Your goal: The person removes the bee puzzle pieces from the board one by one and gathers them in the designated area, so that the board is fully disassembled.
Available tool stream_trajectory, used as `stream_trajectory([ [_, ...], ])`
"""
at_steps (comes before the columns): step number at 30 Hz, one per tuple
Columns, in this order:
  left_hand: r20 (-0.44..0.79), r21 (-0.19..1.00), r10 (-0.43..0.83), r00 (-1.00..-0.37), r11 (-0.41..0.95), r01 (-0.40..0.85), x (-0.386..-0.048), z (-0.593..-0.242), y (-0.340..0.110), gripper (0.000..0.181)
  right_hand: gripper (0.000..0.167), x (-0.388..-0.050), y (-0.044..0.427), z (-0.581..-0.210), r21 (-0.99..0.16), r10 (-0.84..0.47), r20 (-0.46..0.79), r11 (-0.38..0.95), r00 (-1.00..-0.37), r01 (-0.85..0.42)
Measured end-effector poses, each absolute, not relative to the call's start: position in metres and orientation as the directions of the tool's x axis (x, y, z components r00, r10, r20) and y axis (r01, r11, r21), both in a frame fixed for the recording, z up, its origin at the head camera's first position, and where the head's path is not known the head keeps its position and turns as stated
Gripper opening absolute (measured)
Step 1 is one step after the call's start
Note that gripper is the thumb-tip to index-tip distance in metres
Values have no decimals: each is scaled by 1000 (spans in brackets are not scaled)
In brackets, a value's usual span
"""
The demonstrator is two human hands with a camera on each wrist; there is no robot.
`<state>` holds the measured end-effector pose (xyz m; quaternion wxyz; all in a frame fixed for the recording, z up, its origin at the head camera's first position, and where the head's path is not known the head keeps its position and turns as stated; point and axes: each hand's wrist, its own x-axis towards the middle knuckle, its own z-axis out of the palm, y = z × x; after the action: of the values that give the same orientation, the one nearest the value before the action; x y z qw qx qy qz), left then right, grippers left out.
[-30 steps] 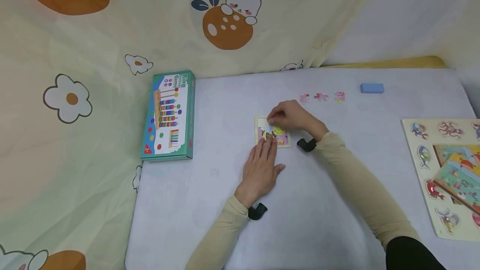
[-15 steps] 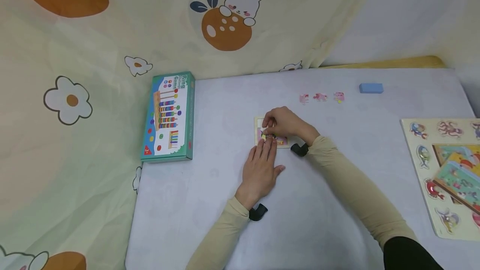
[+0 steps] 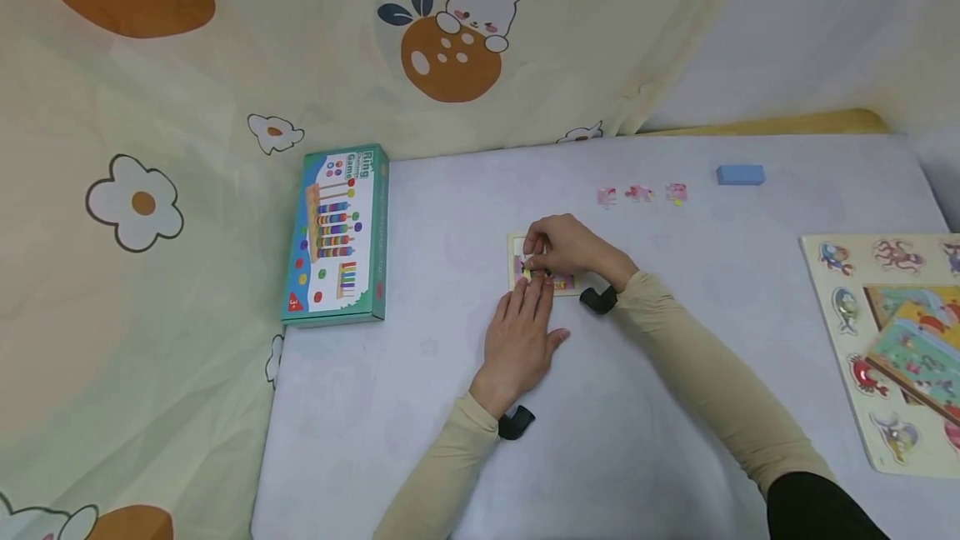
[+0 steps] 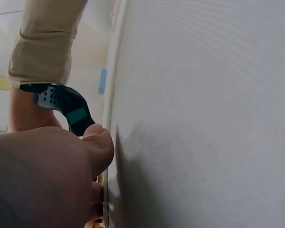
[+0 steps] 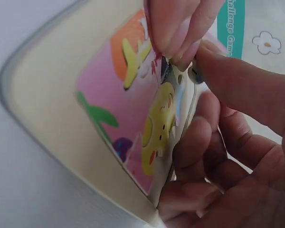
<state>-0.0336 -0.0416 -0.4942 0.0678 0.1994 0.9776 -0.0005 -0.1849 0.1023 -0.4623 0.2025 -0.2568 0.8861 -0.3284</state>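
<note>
Right of the green rectangular cardboard box (image 3: 337, 232), the left hand (image 3: 517, 340), fingers straight, touches the square cream-framed puzzle (image 5: 42, 90) while the right hand (image 3: 572, 244) pinches a small dark-patterned piece (image 5: 195, 75), seemingly mid-fitting and wanting pressing flat.

Puzzle board (image 3: 512, 265): overhead access is partly blocked by the right hand (image 3: 573, 247); the near edge is partly covered by the left hand (image 3: 519, 348).
Green box (image 3: 335, 236): passage is afforded between it and the puzzle board.
Pink pieces (image 3: 639, 193): laid beyond the right hand; a blue block (image 3: 741, 175) is met farther right.
Picture board (image 3: 851, 440): room is left between it and the right sleeve (image 3: 720, 369).
</note>
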Motion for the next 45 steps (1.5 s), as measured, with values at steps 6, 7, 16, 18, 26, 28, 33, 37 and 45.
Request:
stream_trajectory([
  [6, -111, 41, 399, -910, 917, 397, -33, -493, -42, 81, 11, -184, 106, -461, -736, -593, -160, 605, -789, -305],
  [7, -110, 43, 400, -910, 916, 398, -33, -493, -42, 81, 10, -185, 107, -461, -744, -595, -147, 593, -791, -308],
  [16, -142, 47, 388, -911, 922, 385, -33, -493, -41, 84, 10, -190, 128, -459, -825, -518, -65, 509, -853, -246],
  [18, -150, 48, 384, -911, 923, 382, -33, -493, -41, 84, 12, -191, 134, -458, -834, -478, -74, 511, -875, -208],
  [26, -151, 51, 384, -911, 923, 380, -33, -493, -39, 86, 31, -193, 161, -460, -823, -372, -94, 551, -924, -138],
  [28, -147, 56, 383, -912, 924, 379, -32, -493, -39, 86, 34, -194, 167, -461, -822, -361, -86, 552, -929, -139],
  [33, -133, 54, 383, -914, 924, 379, -31, -493, -39, 85, 35, -195, 182, -466, -805, -307, -57, 577, -950, -138],
  [37, -135, 55, 384, -913, 923, 380, -31, -493, -39, 85, 29, -195, 193, -470, -789, -250, -51, 603, -967, -114],
  [45, -142, 46, 383, -913, 924, 380, -32, -493, -39, 86, 29, -195, 212, -471, -757, -199, -68, 649, -978, -80],
])
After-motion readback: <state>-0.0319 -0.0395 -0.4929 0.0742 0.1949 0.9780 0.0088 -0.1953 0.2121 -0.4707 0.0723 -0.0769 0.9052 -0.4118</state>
